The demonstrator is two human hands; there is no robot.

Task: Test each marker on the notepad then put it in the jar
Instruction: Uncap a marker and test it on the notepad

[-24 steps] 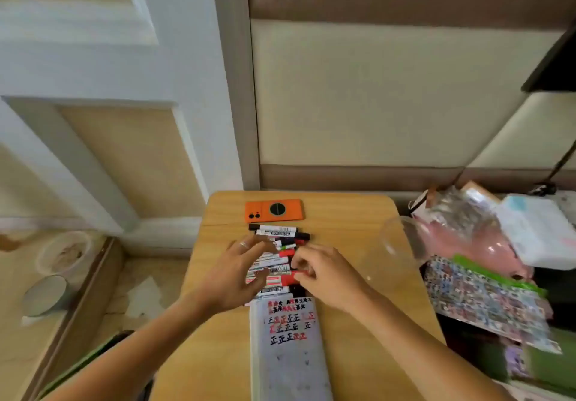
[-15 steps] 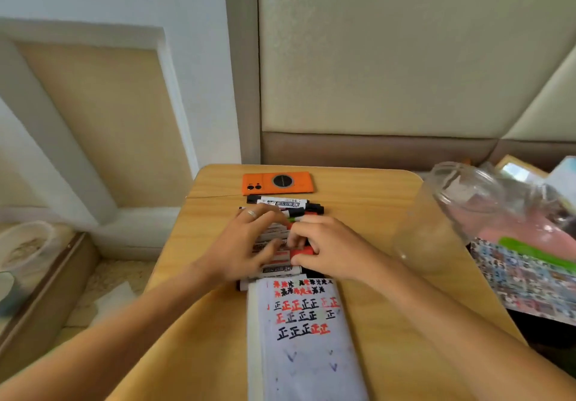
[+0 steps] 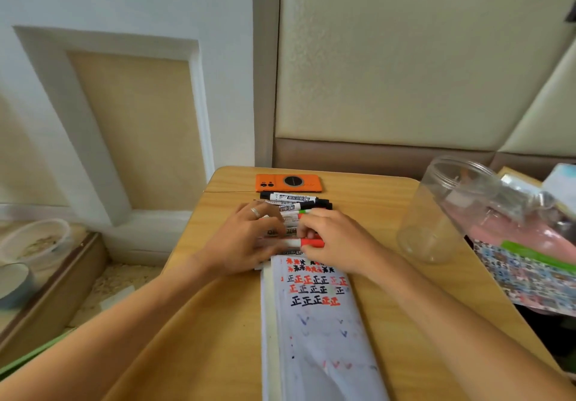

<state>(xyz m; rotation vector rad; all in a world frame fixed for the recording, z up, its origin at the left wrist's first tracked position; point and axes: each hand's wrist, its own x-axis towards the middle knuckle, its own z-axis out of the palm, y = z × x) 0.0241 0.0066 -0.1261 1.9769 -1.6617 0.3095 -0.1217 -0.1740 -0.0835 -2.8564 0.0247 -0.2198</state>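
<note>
My left hand (image 3: 246, 238) and right hand (image 3: 330, 238) both pinch the red-capped marker (image 3: 307, 242), atop the marker row (image 3: 296, 201) above the notepad (image 3: 318, 322). Uncapping carelessly could scatter neighbours; the jar (image 3: 436, 213) stands well right on the worktop (image 3: 218, 307).

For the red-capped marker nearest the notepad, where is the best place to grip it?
Judging by its pose, grip the red-capped marker on its white barrel, from above: it lies flat, crosswise, packed against other markers, leaving the top free. The cap might pull off.
</note>
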